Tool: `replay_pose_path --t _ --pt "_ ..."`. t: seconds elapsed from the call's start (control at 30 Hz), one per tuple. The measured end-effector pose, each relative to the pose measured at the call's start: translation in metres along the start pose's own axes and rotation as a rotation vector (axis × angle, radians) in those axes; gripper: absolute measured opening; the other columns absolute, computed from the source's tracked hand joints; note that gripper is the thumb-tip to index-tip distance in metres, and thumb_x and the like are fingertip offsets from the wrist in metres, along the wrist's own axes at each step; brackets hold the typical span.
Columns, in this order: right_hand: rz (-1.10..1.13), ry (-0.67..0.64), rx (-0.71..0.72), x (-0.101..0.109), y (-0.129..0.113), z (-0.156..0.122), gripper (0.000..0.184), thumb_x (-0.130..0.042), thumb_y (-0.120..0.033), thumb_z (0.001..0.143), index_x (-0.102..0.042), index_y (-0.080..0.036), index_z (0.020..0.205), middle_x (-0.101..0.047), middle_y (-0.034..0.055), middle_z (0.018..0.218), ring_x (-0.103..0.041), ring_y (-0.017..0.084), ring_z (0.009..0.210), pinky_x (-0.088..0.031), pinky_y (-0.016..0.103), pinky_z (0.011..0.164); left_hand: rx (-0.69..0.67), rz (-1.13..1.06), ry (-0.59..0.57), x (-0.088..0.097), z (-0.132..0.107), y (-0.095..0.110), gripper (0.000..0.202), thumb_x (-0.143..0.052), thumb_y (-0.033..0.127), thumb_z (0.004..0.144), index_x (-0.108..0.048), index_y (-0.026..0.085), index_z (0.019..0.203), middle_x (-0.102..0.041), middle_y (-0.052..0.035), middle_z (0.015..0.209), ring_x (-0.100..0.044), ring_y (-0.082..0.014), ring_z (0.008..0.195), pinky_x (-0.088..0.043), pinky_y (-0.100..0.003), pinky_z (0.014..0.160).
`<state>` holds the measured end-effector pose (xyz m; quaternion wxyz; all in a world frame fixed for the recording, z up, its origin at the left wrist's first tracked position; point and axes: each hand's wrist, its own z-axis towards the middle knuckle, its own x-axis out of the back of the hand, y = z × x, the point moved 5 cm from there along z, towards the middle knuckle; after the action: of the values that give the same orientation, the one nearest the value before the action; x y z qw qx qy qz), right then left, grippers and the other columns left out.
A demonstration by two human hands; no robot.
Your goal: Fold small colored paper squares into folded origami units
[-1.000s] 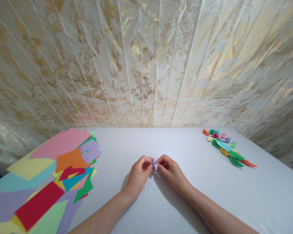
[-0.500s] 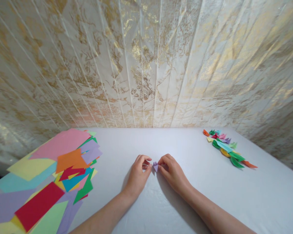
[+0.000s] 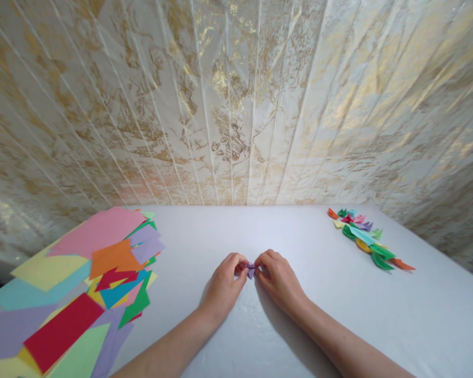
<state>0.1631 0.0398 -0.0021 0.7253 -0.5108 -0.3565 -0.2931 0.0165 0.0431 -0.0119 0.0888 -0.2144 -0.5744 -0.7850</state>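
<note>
Wall covering [image 3: 236,100]: crinkled cream sheet with gold marbling, filling the upper half of the frame.
Desk [image 3: 307,325]: white surface across the lower half of the frame, bearing everything below.
Sheet pile [image 3: 74,283]: loose coloured paper at lower left, overlapping; pink, orange, yellow, teal, red, lilac and green pieces show.
Folded pieces [image 3: 364,239]: a small heap of finished coloured folds at right of centre, well apart from the hands.
Left hand [image 3: 223,286]: centre of the frame, resting low on the desk; its fingers are closed in a pinch on the left side of the purple paper.
Right hand [image 3: 279,281]: just beside the left, knuckles up; its fingers pinch the right side of the same paper.
Purple paper [image 3: 251,270]: a small folded piece held between the two hands at centre, at or just above the desk surface; most of it is hidden by the fingertips.
Step in hand: judged to be the pressing of a fold in the purple paper, both pinches meeting at the crease.
Next move calls for: a firm, even squeeze along the crease with the edges kept aligned, as the piece is small and slips easily; one hand must keep hold while the other shifts its grip.
</note>
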Motion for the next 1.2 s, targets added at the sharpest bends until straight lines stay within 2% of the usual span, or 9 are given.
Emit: replay_pose_path --t 0.33,0.6,0.93,1.2 --pt "0.048 0.037 -0.021 0.0005 0.0007 -0.0012 0.022 -0.047 -0.004 0.074 -0.052 -0.021 0.086 -0.059 0.0013 0.084 -0.052 0.017 0.078 -0.035 0.028 0.071 -0.003 0.027 0.019 0.0017 -0.0005 -0.0005 0.009 -0.052 0.013 0.084 -0.056 0.021 0.083 -0.061 0.0003 0.086 -0.059 -0.0156 0.082 -0.047 -0.028 0.078" --pt "0.155 0.040 0.002 0.0021 -0.0048 -0.0008 0.008 -0.052 -0.013 0.083 -0.054 -0.021 0.084 -0.058 0.0008 0.085 -0.053 0.016 0.078 -0.037 0.028 0.072 -0.025 0.052 0.001 0.0019 0.0005 0.0037 0.011 -0.051 0.013 0.083 -0.057 0.022 0.083 -0.060 0.0000 0.086 -0.058 -0.0160 0.083 -0.046 -0.028 0.077" --pt "0.267 0.034 0.018 -0.0002 -0.0064 -0.0015 0.012 -0.050 -0.010 0.084 -0.056 -0.021 0.082 -0.057 0.0009 0.084 -0.055 0.016 0.079 -0.042 0.028 0.071 -0.033 0.064 -0.028 0.0006 -0.0004 0.0040 0.011 -0.051 0.014 0.083 -0.059 0.022 0.081 -0.059 -0.0001 0.085 -0.058 -0.0165 0.082 -0.045 -0.028 0.076" --pt "0.260 0.023 0.009 -0.0048 -0.0055 -0.0017 0.013 -0.050 -0.009 0.082 -0.054 -0.020 0.080 -0.054 -0.0006 0.081 -0.053 0.014 0.074 -0.040 0.025 0.066 -0.024 0.023 -0.034 0.0000 -0.0001 0.0069 0.009 -0.055 0.013 0.081 -0.058 0.021 0.081 -0.060 0.0007 0.084 -0.058 -0.0153 0.080 -0.045 -0.027 0.076"
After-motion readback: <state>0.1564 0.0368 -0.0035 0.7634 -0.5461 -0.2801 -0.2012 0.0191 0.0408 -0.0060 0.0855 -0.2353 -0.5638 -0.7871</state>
